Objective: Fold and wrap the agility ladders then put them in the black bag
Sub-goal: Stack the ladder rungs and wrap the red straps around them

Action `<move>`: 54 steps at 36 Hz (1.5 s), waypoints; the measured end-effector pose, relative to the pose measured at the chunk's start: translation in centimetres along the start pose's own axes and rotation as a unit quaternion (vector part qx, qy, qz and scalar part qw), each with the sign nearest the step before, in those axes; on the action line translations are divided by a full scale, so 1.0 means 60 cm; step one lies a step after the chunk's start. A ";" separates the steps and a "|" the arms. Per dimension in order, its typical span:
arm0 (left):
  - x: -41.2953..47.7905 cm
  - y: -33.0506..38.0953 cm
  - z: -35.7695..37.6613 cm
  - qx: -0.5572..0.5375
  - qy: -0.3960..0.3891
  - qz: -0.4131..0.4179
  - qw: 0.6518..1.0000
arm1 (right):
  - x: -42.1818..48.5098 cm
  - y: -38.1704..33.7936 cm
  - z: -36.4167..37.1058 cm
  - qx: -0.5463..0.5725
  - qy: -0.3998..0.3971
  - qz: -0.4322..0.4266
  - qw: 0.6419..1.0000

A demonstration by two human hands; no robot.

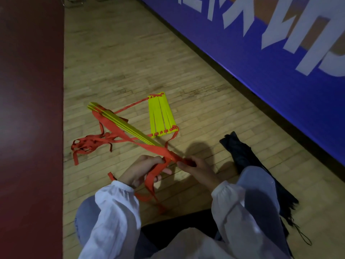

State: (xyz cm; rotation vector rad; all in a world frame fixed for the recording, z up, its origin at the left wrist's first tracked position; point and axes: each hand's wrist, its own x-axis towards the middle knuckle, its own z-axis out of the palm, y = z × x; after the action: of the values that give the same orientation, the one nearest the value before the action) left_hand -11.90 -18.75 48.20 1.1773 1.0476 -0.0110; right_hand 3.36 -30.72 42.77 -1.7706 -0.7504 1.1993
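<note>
Slack is the chief danger here. The left hand [143, 171] has its fingers curled round the red strap [151, 179], a length of which droops past the wrist toward the lap. The right hand [197, 168] pinches the same strap where it crosses the near end of the stacked rungs [128, 128], a yellow bundle raised at this end and slanting away over the wooden floor [130, 62]. If either hold eases, the turn being laid will probably loosen and slide off the bundle's tip, and the stacked slats could fan apart. A second group, the flat rungs [161, 114], lies side by side just beyond and is joined to the bundle by strap. A hard pull on the wrap would likely drag or flip those slats instead of tightening anything. To the left, the loose heap [87, 144] of strap sits in crossed loops on the floor. Drawing from it without sorting it first could cinch a knot and stall the winding. The black bag [240, 154] lies crumpled on the floor to the right, near the knee and apart from the ladders. A fat, uneven wrap may well catch at its opening, which cannot be made out from here.
</note>
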 end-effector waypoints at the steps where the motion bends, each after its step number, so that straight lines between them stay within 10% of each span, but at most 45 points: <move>1: 0.001 -0.001 -0.001 -0.004 0.002 -0.001 1.000 | -0.001 0.000 0.000 -0.007 0.001 -0.003 1.000; 16: 0.011 -0.005 0.018 -0.008 0.071 0.066 0.995 | 0.003 0.013 0.031 -0.109 0.091 -0.026 0.990; 37: -0.005 -0.007 0.016 0.025 0.110 0.162 0.980 | -0.019 -0.035 -0.014 -0.007 -0.027 -0.017 0.999; 54: -0.004 -0.006 -0.003 -0.018 0.005 -0.014 1.000 | -0.006 -0.007 -0.011 -0.029 0.091 -0.002 0.995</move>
State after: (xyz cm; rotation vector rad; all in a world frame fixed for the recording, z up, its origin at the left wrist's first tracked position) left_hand -12.32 -18.88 48.10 1.1316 1.0684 -0.0080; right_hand 3.84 -31.04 43.43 -1.8958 -0.6873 1.0050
